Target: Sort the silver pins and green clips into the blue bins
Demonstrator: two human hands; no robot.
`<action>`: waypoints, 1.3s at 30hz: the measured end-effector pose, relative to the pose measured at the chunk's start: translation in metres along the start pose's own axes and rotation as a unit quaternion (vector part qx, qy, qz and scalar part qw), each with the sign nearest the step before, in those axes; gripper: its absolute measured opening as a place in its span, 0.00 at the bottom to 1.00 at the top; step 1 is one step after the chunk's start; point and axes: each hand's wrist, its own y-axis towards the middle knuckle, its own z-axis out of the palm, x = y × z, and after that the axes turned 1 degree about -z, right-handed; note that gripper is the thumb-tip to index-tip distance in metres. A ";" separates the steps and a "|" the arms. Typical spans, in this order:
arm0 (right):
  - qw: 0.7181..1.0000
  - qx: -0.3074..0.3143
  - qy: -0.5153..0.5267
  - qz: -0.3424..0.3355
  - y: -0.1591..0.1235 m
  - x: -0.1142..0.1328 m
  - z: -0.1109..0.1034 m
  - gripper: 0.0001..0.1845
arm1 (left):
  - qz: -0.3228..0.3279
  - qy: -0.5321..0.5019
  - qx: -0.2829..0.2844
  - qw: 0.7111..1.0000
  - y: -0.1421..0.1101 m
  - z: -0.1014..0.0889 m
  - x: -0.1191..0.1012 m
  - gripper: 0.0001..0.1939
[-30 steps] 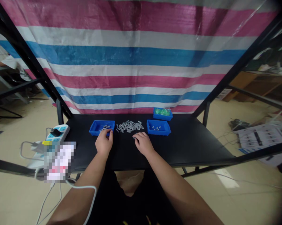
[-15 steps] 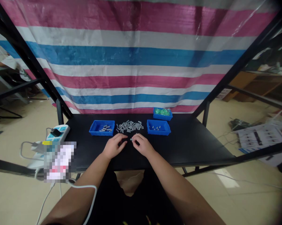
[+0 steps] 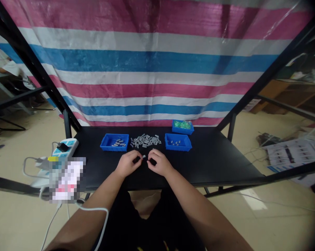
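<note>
My left hand (image 3: 128, 164) pinches a small grey cylindrical piece (image 3: 144, 156) between thumb and fingertips, just above the black table. Close on its right, my right hand (image 3: 159, 162) has its thumb and index fingertip brought together. Whatever may be between those fingertips is too small to make out. Beyond both hands lies a loose pile of grey cylindrical pieces (image 3: 146, 140). To the left, a blue bin (image 3: 104, 142) holds several similar pieces. The blue bin on the right (image 3: 187, 147) contains several small silvery parts standing apart.
Behind the right bin stands another blue bin (image 3: 182, 131) with green material in it. A power strip (image 3: 70, 143) with cables and a pixelated object (image 3: 67, 179) occupy the left table edge. Black frame posts and a striped sheet (image 3: 152, 80) enclose the table.
My left hand has come from the left bin to beside my right hand. The small grey piece, earlier at my right fingertips, is now in my left fingertips.
</note>
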 end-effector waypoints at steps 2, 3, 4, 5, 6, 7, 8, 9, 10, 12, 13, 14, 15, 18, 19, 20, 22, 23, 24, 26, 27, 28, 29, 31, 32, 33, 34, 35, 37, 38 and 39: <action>0.997 -0.036 -0.056 0.028 0.001 -0.002 -0.002 0.04 | -0.022 0.023 -0.108 0.994 -0.001 -0.005 0.002 0.04; 0.994 -0.055 -0.080 0.049 0.002 -0.004 -0.003 0.05 | -0.039 0.042 -0.167 0.984 -0.001 -0.008 0.005 0.04; 0.990 -0.072 -0.099 0.073 0.002 -0.006 -0.003 0.06 | -0.060 0.064 -0.222 0.971 -0.001 -0.011 0.008 0.03; 0.985 -0.084 -0.114 0.096 0.002 -0.008 -0.003 0.07 | -0.081 0.086 -0.267 0.956 -0.001 -0.014 0.011 0.03; 0.981 -0.092 -0.126 0.114 0.002 -0.010 -0.003 0.07 | -0.102 0.106 -0.299 0.943 -0.001 -0.016 0.015 0.04; 0.978 -0.096 -0.136 0.127 0.002 -0.012 -0.002 0.07 | -0.122 0.124 -0.321 0.931 -0.001 -0.018 0.018 0.04; 0.975 -0.096 -0.144 0.135 0.002 -0.014 -0.001 0.07 | -0.141 0.138 -0.332 0.922 -0.001 -0.019 0.021 0.04; 0.974 -0.094 -0.152 0.141 0.002 -0.015 -0.001 0.08 | -0.158 0.149 -0.336 0.916 -0.001 -0.019 0.023 0.05; 0.973 -0.091 -0.158 0.144 0.002 -0.016 0.000 0.08 | -0.173 0.158 -0.334 0.913 -0.001 -0.019 0.024 0.05; 0.971 -0.086 -0.165 0.147 0.002 -0.016 0.001 0.08 | -0.195 0.170 -0.321 0.911 0.000 -0.017 0.025 0.05; 0.971 -0.085 -0.167 0.150 0.002 -0.016 0.001 0.08 | -0.201 0.174 -0.311 0.912 0.000 -0.015 0.025 0.06; 0.970 -0.084 -0.169 0.153 0.002 -0.016 0.001 0.08 | -0.205 0.177 -0.302 0.914 0.000 -0.014 0.024 0.06; 0.969 -0.082 -0.171 0.157 0.002 -0.016 0.001 0.09 | -0.207 0.179 -0.296 0.915 0.000 -0.014 0.024 0.06; 0.968 -0.072 -0.174 0.166 0.001 -0.016 0.001 0.10 | -0.213 0.192 -0.290 0.913 0.001 -0.013 0.023 0.08; 0.968 -0.068 -0.174 0.167 0.001 -0.015 0.000 0.11 | -0.215 0.197 -0.291 0.911 0.002 -0.013 0.023 0.09; 0.968 -0.064 -0.174 0.168 0.001 -0.015 0.000 0.11 | -0.216 0.200 -0.293 0.910 0.002 -0.013 0.023 0.09; 0.968 -0.056 -0.174 0.169 0.001 -0.015 0.000 0.11 | -0.214 0.203 -0.296 0.908 0.003 -0.013 0.023 0.10; 0.969 -0.052 -0.175 0.169 0.001 -0.014 0.000 0.11 | -0.212 0.204 -0.298 0.908 0.003 -0.013 0.023 0.10; 0.969 -0.049 -0.176 0.169 0.001 -0.014 0.000 0.12 | -0.210 0.203 -0.299 0.908 0.003 -0.013 0.023 0.10; 0.969 -0.041 -0.177 0.168 0.001 -0.014 -0.001 0.13 | -0.206 0.200 -0.299 0.910 0.003 -0.013 0.022 0.09; 0.969 -0.037 -0.177 0.166 0.001 -0.014 -0.001 0.13 | -0.204 0.198 -0.299 0.911 0.003 -0.013 0.022 0.09; 0.970 -0.034 -0.178 0.164 0.001 -0.014 -0.001 0.12 | -0.202 0.195 -0.298 0.912 0.003 -0.014 0.021 0.09; 0.970 -0.033 -0.178 0.162 0.002 -0.014 0.000 0.11 | -0.198 0.191 -0.299 0.914 0.002 -0.015 0.022 0.08; 0.971 -0.034 -0.176 0.157 0.002 -0.015 0.000 0.10 | -0.181 0.181 -0.304 0.918 0.001 -0.016 0.022 0.07; 0.972 -0.036 -0.174 0.155 0.002 -0.015 0.001 0.09 | -0.165 0.173 -0.306 0.922 0.001 -0.016 0.022 0.05; 0.972 -0.038 -0.172 0.155 0.002 -0.016 0.001 0.08 | -0.142 0.162 -0.303 0.928 0.000 -0.016 0.022 0.04; 0.973 -0.040 -0.169 0.154 0.002 -0.017 0.001 0.08 | -0.116 0.148 -0.296 0.937 0.000 -0.016 0.022 0.04; 0.974 -0.042 -0.164 0.153 0.002 -0.017 0.001 0.07 | -0.087 0.130 -0.282 0.947 -0.001 -0.015 0.021 0.03; 0.977 -0.051 -0.144 0.149 0.002 -0.017 0.000 0.08 | -0.039 0.088 -0.232 0.968 -0.001 -0.011 0.017 0.03; 0.980 -0.056 -0.125 0.145 0.002 -0.017 0.000 0.08 | -0.024 0.068 -0.201 0.977 -0.002 -0.009 0.014 0.04; 0.984 -0.060 -0.098 0.138 0.002 -0.016 -0.001 0.08 | -0.013 0.049 -0.167 0.985 -0.001 -0.007 0.011 0.04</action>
